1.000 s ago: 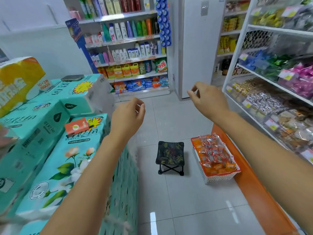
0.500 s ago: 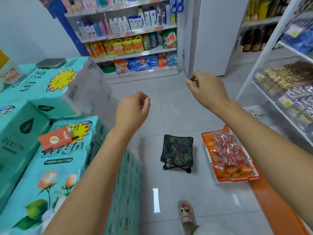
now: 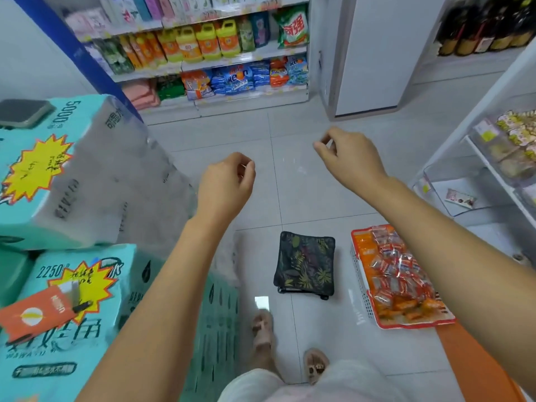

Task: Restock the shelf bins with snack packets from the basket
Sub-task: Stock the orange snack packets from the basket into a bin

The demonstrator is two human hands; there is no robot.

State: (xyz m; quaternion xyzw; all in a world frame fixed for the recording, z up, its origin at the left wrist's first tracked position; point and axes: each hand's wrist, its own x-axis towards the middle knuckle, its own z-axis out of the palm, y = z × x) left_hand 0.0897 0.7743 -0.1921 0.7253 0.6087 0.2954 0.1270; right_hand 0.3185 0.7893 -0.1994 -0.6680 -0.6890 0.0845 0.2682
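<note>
A red-rimmed white basket (image 3: 406,324) stands on the floor at the right, filled with orange and red snack packets (image 3: 397,274). My left hand (image 3: 224,184) hovers in mid-air over the floor, fingers loosely curled and holding nothing. My right hand (image 3: 351,158) is raised further right, also loosely curled with nothing in it, and its forearm crosses above the basket. On the white shelf at the right, a clear bin (image 3: 443,175) holds a single packet (image 3: 459,197). Bins higher up hold wrapped sweets (image 3: 519,132).
Stacked teal tissue packs (image 3: 72,169) fill the left side, with an orange card (image 3: 34,314) on the lower one. A small folding stool (image 3: 304,262) stands left of the basket. My feet (image 3: 262,329) are on the tiles. Detergent shelves (image 3: 226,62) stand behind.
My view has tilted down and moved closer; my feet have come into view. Both hands stay raised and loosely curled. The basket and stool have not moved.
</note>
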